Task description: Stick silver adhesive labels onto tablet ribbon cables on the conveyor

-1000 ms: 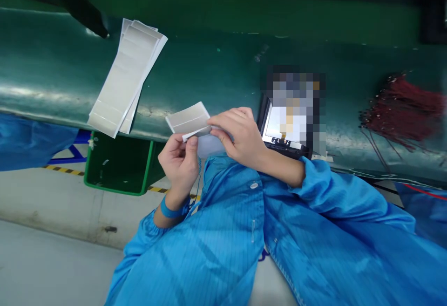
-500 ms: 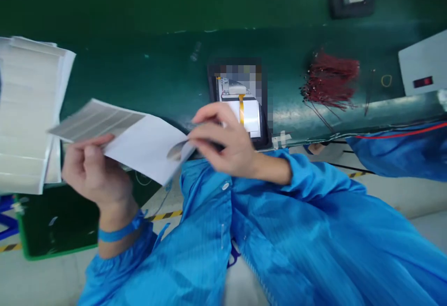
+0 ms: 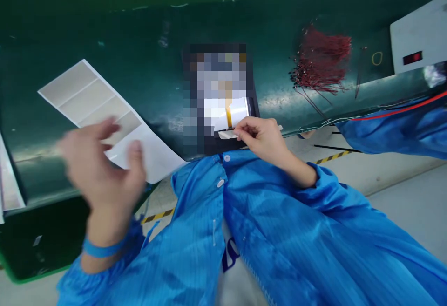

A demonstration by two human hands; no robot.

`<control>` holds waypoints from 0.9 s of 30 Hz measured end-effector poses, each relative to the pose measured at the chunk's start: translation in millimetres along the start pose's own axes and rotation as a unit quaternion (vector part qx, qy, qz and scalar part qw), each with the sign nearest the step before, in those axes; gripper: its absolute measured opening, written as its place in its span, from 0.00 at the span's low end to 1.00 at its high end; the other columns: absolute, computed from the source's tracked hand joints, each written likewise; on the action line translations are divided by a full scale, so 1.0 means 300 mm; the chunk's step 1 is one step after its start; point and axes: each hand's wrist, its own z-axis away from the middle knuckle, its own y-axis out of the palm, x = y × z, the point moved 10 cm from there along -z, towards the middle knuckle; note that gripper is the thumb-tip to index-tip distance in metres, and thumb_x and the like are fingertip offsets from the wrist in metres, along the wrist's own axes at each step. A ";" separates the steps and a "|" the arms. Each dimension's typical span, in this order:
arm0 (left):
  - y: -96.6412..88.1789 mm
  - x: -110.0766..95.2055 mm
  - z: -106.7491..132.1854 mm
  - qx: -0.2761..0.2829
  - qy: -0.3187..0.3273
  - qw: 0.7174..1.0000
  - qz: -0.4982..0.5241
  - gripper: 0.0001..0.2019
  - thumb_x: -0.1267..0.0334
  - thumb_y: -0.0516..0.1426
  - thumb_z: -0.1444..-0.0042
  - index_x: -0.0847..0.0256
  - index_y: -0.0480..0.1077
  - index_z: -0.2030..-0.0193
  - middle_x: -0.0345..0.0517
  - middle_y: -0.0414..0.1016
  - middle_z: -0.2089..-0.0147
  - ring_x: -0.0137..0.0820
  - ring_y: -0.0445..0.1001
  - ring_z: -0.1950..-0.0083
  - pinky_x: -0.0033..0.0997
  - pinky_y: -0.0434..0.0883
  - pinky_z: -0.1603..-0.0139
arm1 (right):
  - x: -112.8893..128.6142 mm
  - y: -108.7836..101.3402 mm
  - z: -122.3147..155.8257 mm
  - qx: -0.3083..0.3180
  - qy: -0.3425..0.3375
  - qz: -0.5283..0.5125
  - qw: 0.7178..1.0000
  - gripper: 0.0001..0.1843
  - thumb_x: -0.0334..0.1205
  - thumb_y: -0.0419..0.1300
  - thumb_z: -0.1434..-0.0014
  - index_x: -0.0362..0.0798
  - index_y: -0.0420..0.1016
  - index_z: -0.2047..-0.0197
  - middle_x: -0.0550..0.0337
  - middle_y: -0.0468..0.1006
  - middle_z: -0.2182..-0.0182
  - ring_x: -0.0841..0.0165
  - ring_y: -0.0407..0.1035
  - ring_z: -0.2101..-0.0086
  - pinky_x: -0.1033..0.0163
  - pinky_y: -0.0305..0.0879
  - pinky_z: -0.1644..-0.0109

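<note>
My right hand (image 3: pixel 263 138) pinches a small pale adhesive strip (image 3: pixel 227 134) between thumb and forefinger, over the near edge of a dark-framed device (image 3: pixel 256 110). Inside that device lies a white battery-like block (image 3: pixel 239 106) crossed by amber tape (image 3: pixel 229 116); its far part is pixelated. My left hand (image 3: pixel 106 161), smeared by motion, has its thumb and fingers apart and holds nothing. Beneath and beyond it, a white sheet of stickers (image 3: pixel 159 157) with grey rectangles lies slanted on the green bench, partly covered by the hand.
A bundle of dark red wires (image 3: pixel 324 59) lies on the right of the green mat (image 3: pixel 139 40), beside a yellow loop (image 3: pixel 377 58) and a grey box (image 3: pixel 419 36) with a red display. A green bin (image 3: pixel 45 245) stands below left. Another person's blue sleeve (image 3: pixel 394 133) shows at right.
My left hand has let go of the sticker sheet, which now rests on the bench. My right hand has moved from the sheet to the device's near edge with the strip. The view has shifted.
</note>
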 end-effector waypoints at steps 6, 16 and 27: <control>0.332 -0.360 0.098 0.135 0.238 0.962 -0.022 0.26 0.61 0.58 0.31 0.60 0.68 0.27 0.59 0.75 0.33 0.51 0.71 0.33 0.52 0.68 0.33 | 0.011 0.023 -0.027 0.009 -0.016 0.034 0.999 0.09 0.39 0.61 0.36 0.47 0.77 0.68 0.65 0.74 0.77 0.73 0.63 0.76 0.65 0.58 0.66; 0.443 -0.358 0.127 0.192 0.272 0.940 -0.071 0.24 0.62 0.56 0.28 0.61 0.72 0.28 0.56 0.76 0.32 0.53 0.70 0.34 0.52 0.62 0.38 | 0.016 0.029 -0.032 0.003 -0.011 0.063 0.998 0.09 0.37 0.59 0.37 0.47 0.73 0.70 0.65 0.73 0.77 0.74 0.64 0.76 0.65 0.58 0.66; 0.434 -0.325 0.142 0.153 0.271 0.946 -0.092 0.24 0.59 0.58 0.29 0.57 0.72 0.29 0.57 0.72 0.29 0.54 0.67 0.30 0.54 0.57 0.30 | 0.020 0.057 -0.044 0.013 0.006 0.192 0.981 0.08 0.34 0.59 0.38 0.50 0.70 0.70 0.64 0.72 0.78 0.71 0.62 0.77 0.63 0.52 0.67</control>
